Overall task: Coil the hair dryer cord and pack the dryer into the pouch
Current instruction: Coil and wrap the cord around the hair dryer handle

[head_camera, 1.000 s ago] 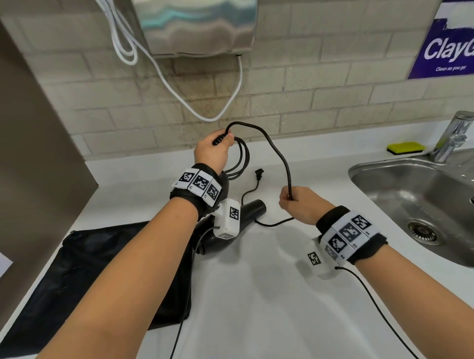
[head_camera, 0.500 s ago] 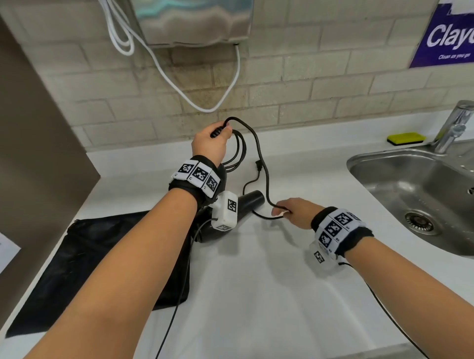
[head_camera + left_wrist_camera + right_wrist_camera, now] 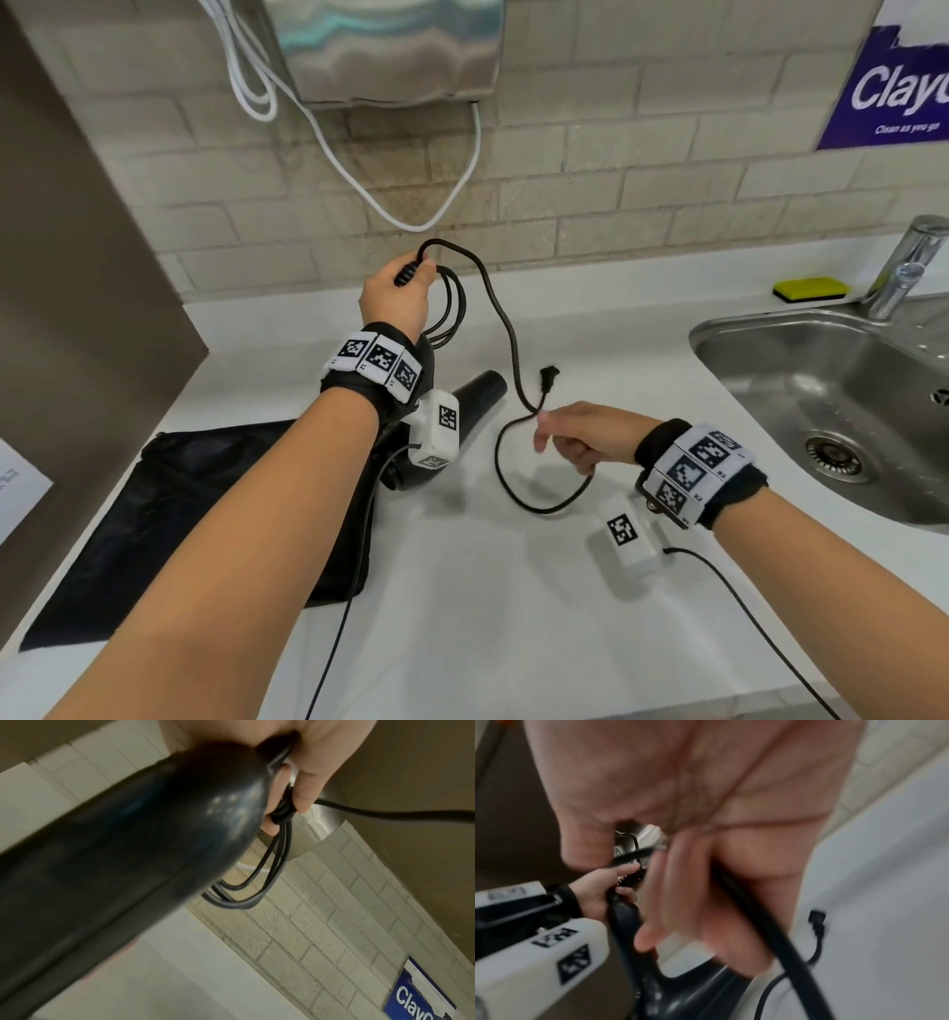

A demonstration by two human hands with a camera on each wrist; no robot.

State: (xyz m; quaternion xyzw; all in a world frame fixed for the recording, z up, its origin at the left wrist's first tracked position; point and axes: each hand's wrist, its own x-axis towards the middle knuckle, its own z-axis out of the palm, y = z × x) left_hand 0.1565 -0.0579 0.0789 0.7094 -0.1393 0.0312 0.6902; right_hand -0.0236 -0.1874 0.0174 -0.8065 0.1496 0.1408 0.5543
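The right hand (image 3: 583, 437) has dropped low near the table (image 3: 513, 591) and slid down the cord (image 3: 506, 329), fingers curled loosely round it. The left hand (image 3: 395, 298) squeezes the loops against the dryer (image 3: 477, 393) handle. One more loop looks ready. The pouch (image 3: 169, 514) waits flat beside it.

Black cord (image 3: 506, 329), black dryer (image 3: 475, 393), black pouch (image 3: 169, 514), yellow sponge (image 3: 809, 289).
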